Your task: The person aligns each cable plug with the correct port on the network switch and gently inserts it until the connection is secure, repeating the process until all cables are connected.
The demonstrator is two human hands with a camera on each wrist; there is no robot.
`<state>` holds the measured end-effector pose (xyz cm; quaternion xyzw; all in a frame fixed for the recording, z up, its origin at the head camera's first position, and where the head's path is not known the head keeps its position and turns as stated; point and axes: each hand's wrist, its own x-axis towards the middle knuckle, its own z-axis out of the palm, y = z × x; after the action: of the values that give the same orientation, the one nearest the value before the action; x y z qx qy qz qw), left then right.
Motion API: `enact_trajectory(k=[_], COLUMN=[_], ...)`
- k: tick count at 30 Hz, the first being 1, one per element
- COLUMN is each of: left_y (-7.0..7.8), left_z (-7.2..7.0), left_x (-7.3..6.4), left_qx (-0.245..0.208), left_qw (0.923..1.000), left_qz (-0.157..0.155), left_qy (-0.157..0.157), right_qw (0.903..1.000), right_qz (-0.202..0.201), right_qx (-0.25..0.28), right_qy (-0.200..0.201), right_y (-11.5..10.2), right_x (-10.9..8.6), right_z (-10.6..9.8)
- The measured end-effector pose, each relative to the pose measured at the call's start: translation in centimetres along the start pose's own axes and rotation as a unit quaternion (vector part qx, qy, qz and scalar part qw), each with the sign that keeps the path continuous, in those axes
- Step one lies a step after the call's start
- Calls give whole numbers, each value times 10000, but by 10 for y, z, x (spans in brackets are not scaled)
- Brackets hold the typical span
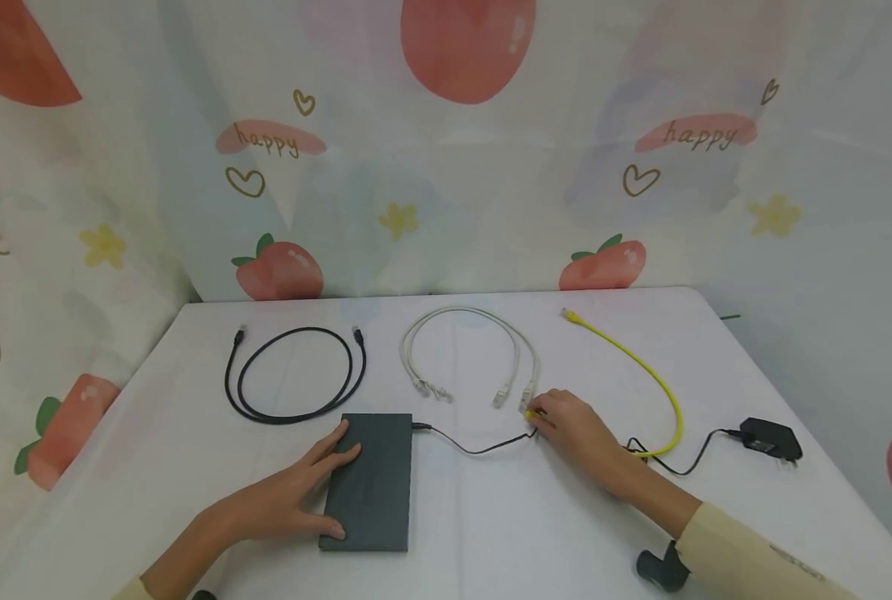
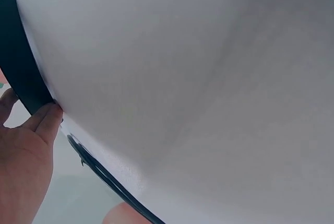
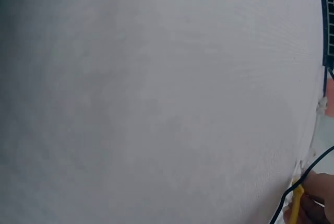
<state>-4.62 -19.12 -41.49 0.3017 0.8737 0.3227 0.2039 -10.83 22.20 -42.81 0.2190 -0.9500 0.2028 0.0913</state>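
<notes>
A flat dark grey box point(image 1: 371, 483), which looks like a network switch, lies on the table with a thin black power cord point(image 1: 476, 452) plugged into its far right corner. My left hand point(image 1: 288, 500) rests on its left side, fingers spread and thumb lower down; the left wrist view has the fingertips at the box's edge. To the right, my right hand point(image 1: 573, 429) pinches one end of a yellow network cable point(image 1: 659, 387). The yellow plug point(image 3: 297, 190) shows between the fingers in the right wrist view, beside the black cord. The cable's other end lies farther back.
A looped black cable point(image 1: 296, 417) lies behind the box. White network cables point(image 1: 461, 309) curve at the back middle, their plugs close to my right hand. A black power adapter point(image 1: 769, 439) sits at the right, its cord passing near my right wrist. Patterned cloth hangs behind the table.
</notes>
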Motion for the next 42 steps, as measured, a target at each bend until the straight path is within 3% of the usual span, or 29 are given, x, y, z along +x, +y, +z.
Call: enact_trajectory(k=[7, 11, 17, 23, 32, 35, 39, 42], left_y=[-4, -6, -2, -1, 0, 1, 0, -1], left_z=[1, 2, 0, 0, 0, 0, 1, 1], left_x=[0, 0, 0, 0, 0, 0, 0, 0], left_qx=[1, -7, -2, 4, 0, 1, -9, -31], left_qw=[9999, 10000, 10000, 10000, 10000, 10000, 10000, 10000], left_qz=[-104, -22, 14, 13, 27, 44, 39, 18], left_qy=[14, 30, 50, 33, 22, 27, 27, 30], right_qw=[9995, 9993, 9960, 9765, 9653, 9519, 9255, 9153], right_qz=[277, 220, -259, -1219, -1660, -2124, -2883, -3224], right_qx=[-71, -311, -626, -1038, -969, -821, -604, -420], right_qy=[-94, -35, 581, 1445, 1770, 2052, 2383, 2379], right_y=[-3, -4, -3, -4, -5, -1, 1, 0], right_x=[7, 5, -3, -9, -18, -20, -21, -22], right_z=[2, 2, -8, -22, -40, -41, -41, -44])
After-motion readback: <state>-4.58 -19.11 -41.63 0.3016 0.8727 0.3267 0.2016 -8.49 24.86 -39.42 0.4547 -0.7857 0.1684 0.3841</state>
